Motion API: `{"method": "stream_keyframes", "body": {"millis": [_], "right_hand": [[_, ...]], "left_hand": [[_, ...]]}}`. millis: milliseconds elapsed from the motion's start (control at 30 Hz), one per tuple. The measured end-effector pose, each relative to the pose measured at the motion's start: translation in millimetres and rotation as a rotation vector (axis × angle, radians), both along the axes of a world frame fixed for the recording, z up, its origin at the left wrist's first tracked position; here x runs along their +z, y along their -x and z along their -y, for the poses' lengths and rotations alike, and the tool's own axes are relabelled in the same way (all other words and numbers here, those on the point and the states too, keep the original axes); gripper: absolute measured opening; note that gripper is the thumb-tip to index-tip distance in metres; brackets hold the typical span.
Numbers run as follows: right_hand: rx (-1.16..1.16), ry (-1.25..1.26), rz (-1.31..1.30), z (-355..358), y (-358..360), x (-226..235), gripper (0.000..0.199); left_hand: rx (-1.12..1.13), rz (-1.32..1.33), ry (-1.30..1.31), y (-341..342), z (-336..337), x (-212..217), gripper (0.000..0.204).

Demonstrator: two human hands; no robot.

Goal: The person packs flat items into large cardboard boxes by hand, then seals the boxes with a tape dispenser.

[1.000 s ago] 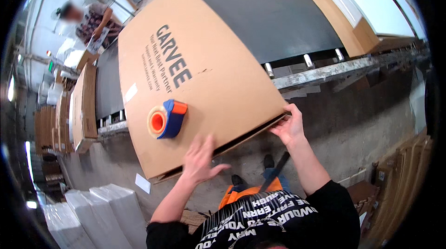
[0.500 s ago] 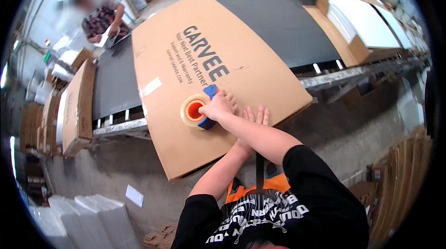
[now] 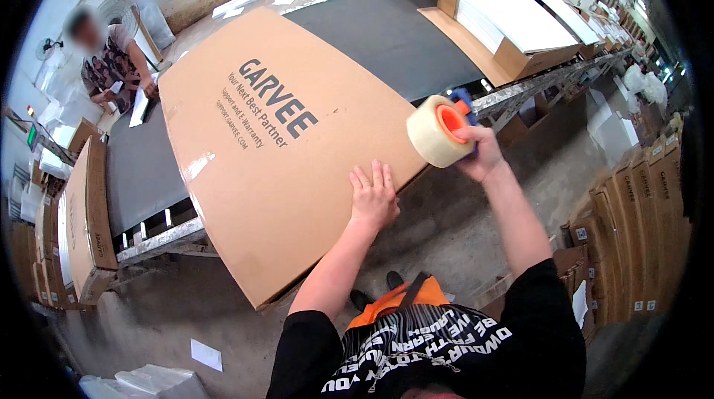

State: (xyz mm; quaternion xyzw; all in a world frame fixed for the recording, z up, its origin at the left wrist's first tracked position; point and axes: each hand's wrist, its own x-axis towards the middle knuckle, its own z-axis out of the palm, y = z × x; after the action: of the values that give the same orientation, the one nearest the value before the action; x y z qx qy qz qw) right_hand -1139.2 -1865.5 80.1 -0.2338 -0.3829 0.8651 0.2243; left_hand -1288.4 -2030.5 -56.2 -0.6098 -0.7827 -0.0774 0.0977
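A large flat brown cardboard box (image 3: 275,139) with dark print lies across the black conveyor belt (image 3: 387,34), its near edge overhanging toward me. My left hand (image 3: 373,194) lies flat, fingers spread, on the box's near edge. My right hand (image 3: 480,153) grips a blue tape dispenser with a clear tape roll and orange core (image 3: 439,130), lifted just off the box's right corner.
An open carton with white sheets (image 3: 506,23) sits further right on the belt. Another person (image 3: 111,64) works at the belt's far left end. Stacked flat cartons (image 3: 85,213) stand at left, more cartons (image 3: 639,206) at right. Concrete floor lies below.
My right hand has picked the tape dispenser up off the box top and carried it to the right corner. My left hand now presses the near edge.
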Motion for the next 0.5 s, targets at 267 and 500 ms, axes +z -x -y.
{"method": "stream_keyframes", "body": {"millis": [267,500], "right_hand": [[0.312,-1.589,1.180,-33.8,66.5,50.1,0.050],[0.752,-1.777,1.132,-35.8,9.5,-6.6,0.043]], "left_hand": [[0.039,0.015,-0.001,2.0,3.1,-4.5,0.086],[0.037,0.068,-0.012,6.4,11.4,-0.6,0.081]]}}
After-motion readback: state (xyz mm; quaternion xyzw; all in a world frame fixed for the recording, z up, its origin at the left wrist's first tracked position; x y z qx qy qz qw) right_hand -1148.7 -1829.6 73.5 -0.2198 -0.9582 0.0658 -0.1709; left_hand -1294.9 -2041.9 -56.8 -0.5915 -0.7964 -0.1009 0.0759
